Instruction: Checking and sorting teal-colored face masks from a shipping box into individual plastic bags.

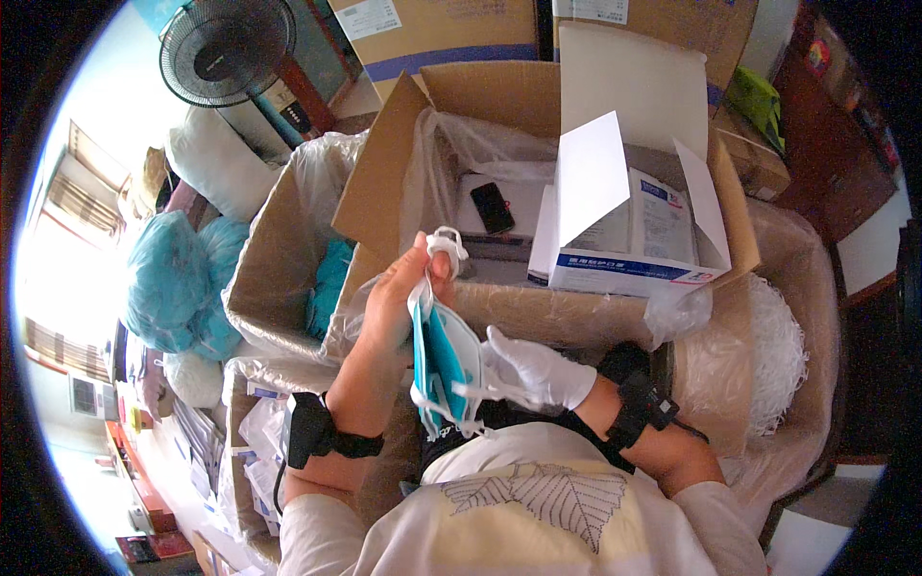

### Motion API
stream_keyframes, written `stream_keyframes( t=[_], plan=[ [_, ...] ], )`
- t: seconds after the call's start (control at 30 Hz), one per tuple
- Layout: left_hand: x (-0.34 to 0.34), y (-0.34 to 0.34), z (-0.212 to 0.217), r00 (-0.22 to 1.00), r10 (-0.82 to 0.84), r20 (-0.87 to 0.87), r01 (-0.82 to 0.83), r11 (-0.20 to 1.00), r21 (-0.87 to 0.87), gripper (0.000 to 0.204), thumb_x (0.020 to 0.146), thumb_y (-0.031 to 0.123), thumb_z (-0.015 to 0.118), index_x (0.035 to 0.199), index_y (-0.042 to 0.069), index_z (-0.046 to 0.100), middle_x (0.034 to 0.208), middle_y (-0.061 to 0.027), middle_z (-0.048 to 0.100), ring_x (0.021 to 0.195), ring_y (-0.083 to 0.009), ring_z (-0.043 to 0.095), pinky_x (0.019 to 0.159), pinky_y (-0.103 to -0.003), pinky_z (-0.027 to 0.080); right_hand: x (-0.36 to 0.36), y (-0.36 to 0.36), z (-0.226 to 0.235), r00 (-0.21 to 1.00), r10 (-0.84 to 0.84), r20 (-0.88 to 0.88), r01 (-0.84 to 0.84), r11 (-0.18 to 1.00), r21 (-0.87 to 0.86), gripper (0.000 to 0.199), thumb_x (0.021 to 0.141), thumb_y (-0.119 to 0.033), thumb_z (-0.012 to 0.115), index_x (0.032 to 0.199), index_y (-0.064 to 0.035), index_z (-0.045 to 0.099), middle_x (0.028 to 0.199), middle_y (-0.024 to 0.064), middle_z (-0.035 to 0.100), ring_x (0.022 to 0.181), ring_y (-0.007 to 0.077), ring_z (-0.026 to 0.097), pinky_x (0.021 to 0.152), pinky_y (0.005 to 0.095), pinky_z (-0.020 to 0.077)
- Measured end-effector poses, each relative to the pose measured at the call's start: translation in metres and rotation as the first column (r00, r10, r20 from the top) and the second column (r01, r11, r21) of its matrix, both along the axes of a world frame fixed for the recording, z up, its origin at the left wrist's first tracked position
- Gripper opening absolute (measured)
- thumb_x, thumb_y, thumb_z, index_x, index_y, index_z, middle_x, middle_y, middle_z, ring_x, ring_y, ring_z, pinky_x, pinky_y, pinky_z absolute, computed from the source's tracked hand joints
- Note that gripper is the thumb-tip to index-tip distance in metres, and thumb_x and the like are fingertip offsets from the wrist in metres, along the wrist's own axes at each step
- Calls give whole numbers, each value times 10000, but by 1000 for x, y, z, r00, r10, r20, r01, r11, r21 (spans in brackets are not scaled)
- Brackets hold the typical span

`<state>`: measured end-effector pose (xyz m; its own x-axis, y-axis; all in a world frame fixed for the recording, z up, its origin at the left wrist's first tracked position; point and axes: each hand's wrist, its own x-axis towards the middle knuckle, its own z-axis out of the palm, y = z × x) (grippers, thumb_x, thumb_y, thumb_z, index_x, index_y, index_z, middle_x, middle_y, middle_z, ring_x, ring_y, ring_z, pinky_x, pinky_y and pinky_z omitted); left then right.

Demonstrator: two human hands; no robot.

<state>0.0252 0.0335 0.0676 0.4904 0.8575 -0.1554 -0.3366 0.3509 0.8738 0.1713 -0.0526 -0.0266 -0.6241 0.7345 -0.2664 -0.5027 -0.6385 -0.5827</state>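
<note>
A folded face mask [446, 350], teal inside and white outside, hangs in front of my chest with its pleats spread apart. My left hand [396, 293] is closed at the mask's upper end, and white loops [446, 252] sit around its fingertips. White straps [471, 422] dangle at the lower end. From the right, my right hand [543, 372], in a white glove, is against the mask's white side. Its thumb points up; the other fingers are partly hidden and blurred along the mask.
Ahead stands a large cardboard box [490, 86] with a plastic liner. In it are a black phone [493, 208] and an open white carton [629, 276] of flat packets [663, 226]. White straps [778, 355] fill a lined box at right; teal bundles [168, 278] lie at left.
</note>
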Motion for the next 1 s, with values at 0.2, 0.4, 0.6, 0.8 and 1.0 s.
stream_keyframes(
  t=[0.2,0.4,0.6,0.8,1.0],
  plan=[
    [7,15,5,919,371,-134,-380,924,-49,312,901,358,480,750,91,538,623,38,459,516,-45,406,463,-180,304,12,-23,-18,953,256,-160,-241,965,106,690,882,-581,236,1215,-28,479,1023,50,586,882,124,534,651,212,415],
    [-20,31,-19,908,363,-211,-358,932,63,305,899,349,487,774,79,552,655,38,478,538,-47,419,486,-183,324,18,-34,-1,968,252,-7,-252,966,54,604,902,-533,278,1151,-40,523,1021,46,588,856,129,546,661,226,424],
    [-29,36,-20,889,409,-207,-416,909,14,303,894,358,494,770,88,554,673,37,475,551,-53,413,490,-193,326,20,-33,7,925,219,311,-307,914,267,392,929,-348,393,1103,-28,536,853,32,586,763,97,535,673,214,415],
    [-29,35,-18,899,397,-185,-412,910,-47,305,888,368,503,798,82,560,720,25,493,579,-56,429,501,-192,339,1,-32,-7,944,165,286,-225,955,191,354,940,-243,399,1219,-39,476,748,-3,523,651,66,449,612,194,370],
    [-32,32,-14,917,361,-172,-366,930,-2,296,890,354,505,803,76,560,716,25,492,600,-58,442,517,-190,354,-1,-34,-33,938,320,131,-345,900,268,431,931,-250,425,1330,-98,358,735,-36,440,654,84,400,631,218,383]
  ],
)
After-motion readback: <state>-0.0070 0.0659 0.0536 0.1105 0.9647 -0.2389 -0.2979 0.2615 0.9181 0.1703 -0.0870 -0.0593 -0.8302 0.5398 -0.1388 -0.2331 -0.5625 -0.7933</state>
